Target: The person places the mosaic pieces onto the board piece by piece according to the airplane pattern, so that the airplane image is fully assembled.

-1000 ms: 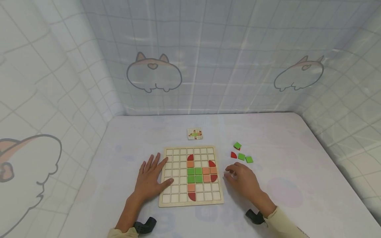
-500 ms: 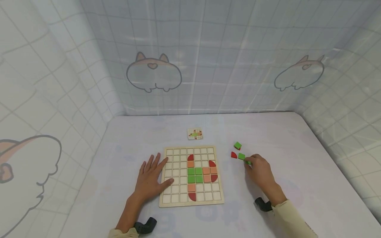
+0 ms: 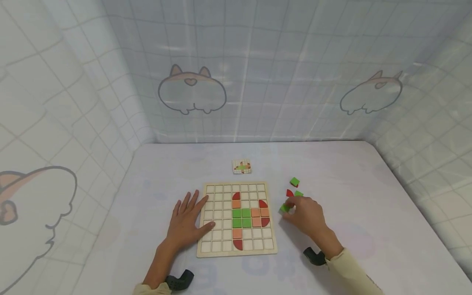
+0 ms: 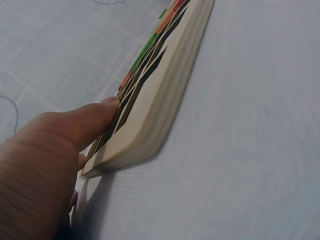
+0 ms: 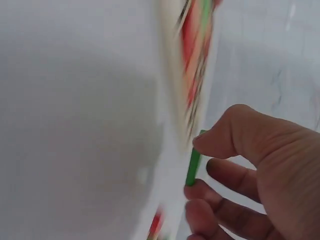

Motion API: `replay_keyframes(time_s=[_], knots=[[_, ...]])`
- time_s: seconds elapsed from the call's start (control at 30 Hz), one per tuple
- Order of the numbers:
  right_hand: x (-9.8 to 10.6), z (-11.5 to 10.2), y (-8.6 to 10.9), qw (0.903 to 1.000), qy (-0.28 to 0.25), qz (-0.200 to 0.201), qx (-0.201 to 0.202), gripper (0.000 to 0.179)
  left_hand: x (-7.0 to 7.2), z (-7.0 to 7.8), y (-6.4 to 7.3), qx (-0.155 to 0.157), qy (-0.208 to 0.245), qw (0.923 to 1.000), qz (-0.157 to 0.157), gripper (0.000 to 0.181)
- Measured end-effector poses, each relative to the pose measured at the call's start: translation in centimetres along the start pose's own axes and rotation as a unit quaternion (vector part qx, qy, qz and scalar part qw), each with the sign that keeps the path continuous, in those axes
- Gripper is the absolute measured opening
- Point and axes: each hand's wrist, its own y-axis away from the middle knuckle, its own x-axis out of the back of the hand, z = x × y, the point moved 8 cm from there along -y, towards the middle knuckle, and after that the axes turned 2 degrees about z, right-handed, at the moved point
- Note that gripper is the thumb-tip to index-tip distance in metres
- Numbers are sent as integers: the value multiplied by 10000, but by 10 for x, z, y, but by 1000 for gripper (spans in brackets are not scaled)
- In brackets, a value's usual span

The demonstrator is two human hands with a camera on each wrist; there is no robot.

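Observation:
A square wooden grid board (image 3: pixel 217 253) lies on the table with green, orange and red pieces set in its right half. My left hand (image 3: pixel 187 223) rests spread along the board's left edge, thumb and index finger on the board. Just right of the board, my right hand (image 3: pixel 307 217) pinches a green square tile (image 3: pixel 284 208) between thumb and fingers. In the right wrist view the tile (image 5: pixel 194 162) stands edge-on in that pinch. Beyond the hand lie a red quarter-circle piece (image 3: pixel 289 192), a partly covered green tile (image 3: pixel 299 193), and another green tile (image 3: pixel 294 181) overlapping a red piece.
A small pattern card (image 3: pixel 241 166) lies behind the board. The white-covered table (image 3: pixel 177 164) meets a grid-patterned back wall (image 3: pixel 258 102), with similar walls at both sides. A black wrist device (image 3: pixel 314 257) sits at the right wrist, another (image 3: pixel 180 280) at the left.
My right hand reached to the rightmost loose green tile, picked it up, and has carried it left toward the board. My left hand has stayed in place.

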Motion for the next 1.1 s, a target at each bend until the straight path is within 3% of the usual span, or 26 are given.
replay_keyframes(time_s=[0.13,0.3,0.4,0.53,0.7,0.87,1.1], knots=[[-14,-52,-9,9944,-214,275,996,12,0,0,0,-20,21,10000,-42,88],[-35,-108,-20,9704,-368,408,2351,13,-2,-1,-1,-45,0,10000,-76,88],[-49,-130,-26,9593,-251,194,2807,14,-2,0,-1,-64,31,10000,-61,88],[-67,-148,-32,9524,156,-300,3029,13,-1,1,0,-85,22,10000,-25,88],[-78,-154,-34,9456,574,-730,3119,13,-3,1,0,-81,5,9999,-58,88],[-77,-153,-32,9448,677,-666,3135,13,0,2,0,-124,-11,9999,-13,88],[-72,-152,-27,9472,434,-579,3124,19,3,4,0,-141,-6,9999,32,87]])
